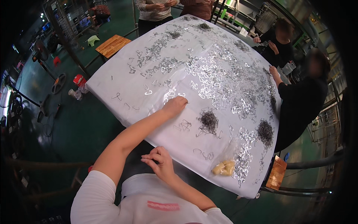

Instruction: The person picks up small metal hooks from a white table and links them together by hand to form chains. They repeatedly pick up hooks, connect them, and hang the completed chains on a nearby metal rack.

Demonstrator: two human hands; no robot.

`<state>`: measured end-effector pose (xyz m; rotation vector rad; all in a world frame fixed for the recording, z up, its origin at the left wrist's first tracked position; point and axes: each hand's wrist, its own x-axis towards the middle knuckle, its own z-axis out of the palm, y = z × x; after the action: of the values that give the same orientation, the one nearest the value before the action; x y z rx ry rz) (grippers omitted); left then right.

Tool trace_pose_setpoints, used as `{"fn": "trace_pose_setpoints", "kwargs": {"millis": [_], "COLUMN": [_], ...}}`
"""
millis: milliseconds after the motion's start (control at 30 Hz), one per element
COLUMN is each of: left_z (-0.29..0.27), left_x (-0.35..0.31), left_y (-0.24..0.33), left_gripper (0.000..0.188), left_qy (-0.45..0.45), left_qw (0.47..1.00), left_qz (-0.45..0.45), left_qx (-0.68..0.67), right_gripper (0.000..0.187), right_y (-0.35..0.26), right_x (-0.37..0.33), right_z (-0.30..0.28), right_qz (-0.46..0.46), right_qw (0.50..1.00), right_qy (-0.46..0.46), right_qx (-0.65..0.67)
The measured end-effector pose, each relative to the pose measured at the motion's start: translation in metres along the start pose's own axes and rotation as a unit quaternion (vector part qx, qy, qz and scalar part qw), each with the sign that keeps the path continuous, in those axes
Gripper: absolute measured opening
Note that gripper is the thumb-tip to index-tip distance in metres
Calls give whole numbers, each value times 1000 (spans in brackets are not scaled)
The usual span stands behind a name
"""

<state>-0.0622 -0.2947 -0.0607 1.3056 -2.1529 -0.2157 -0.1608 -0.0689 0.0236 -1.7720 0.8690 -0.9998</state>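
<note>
My left hand (175, 106) reaches out over the white-covered table (126, 84), its fingers closed in a pinch. Whatever is between those fingertips is too small to make out. Close by lie shiny bent-wire hooks (169, 94), and a dark tangled heap of wire hooks (209, 120) is to its right. Held back in front of my body, just off the table's near edge, my right hand (161, 163) has thumb and fingers brought together; anything they pinch cannot be made out. A broad scatter of silvery hooks (210, 72) covers the table's middle.
A clear plastic bag with yellow pieces (223, 168) sits at the near right corner beside more hooks (244, 153). Another dark heap (265, 131) lies along the right edge. Co-workers (302, 100) stand at the right and far sides. A wooden stool (112, 45) is beyond the left edge.
</note>
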Motion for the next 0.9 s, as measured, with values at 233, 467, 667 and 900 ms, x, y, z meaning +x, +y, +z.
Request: {"fn": "trace_pose_setpoints", "kwargs": {"millis": [233,467,667,900], "left_z": [-114,-150,-152,-151], "left_x": [-102,-192,-214,-221], "left_y": [62,129,148,148], "left_gripper": [16,13,12,12], "left_qy": [159,255,302,290], "left_qw": [864,859,907,928], "left_qz": [-281,-309,-250,-197], "left_qx": [-385,-320,-151,-124], "right_gripper": [12,12,12,11], "right_y": [1,5,2,9], "right_x": [-3,-4,-7,-7], "right_z": [1,9,16,26], "right_qz": [6,-7,-8,-18], "right_qw": [1000,998,996,995], "right_qy": [27,64,84,93], "right_qx": [4,21,12,-23]}}
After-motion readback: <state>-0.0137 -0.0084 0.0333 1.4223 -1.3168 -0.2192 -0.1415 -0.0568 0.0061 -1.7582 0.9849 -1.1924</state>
